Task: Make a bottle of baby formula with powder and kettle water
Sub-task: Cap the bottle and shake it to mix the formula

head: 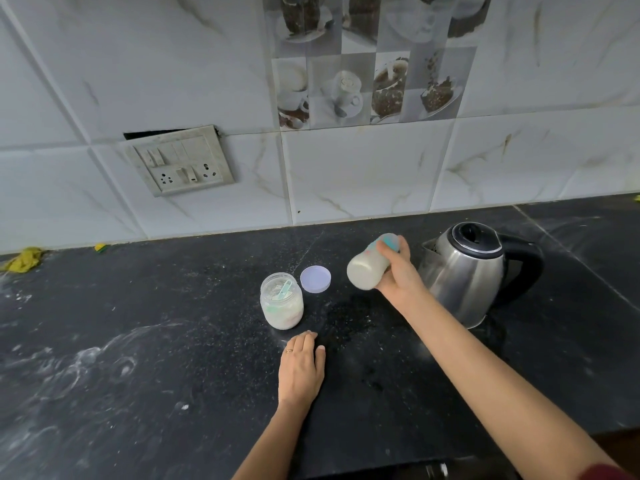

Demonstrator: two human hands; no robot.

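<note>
Beside the kettle, right hand grips tilted bottle.

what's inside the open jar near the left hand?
The jar holds white powder and a green scoop leaning toward the rim. The scoop's bowl is blurred, so its fill cannot be told. The lid lies beside it.

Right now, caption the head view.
Right hand holds a tilted milky bottle by the kettle; left hand rests on the counter near the open jar.
</note>
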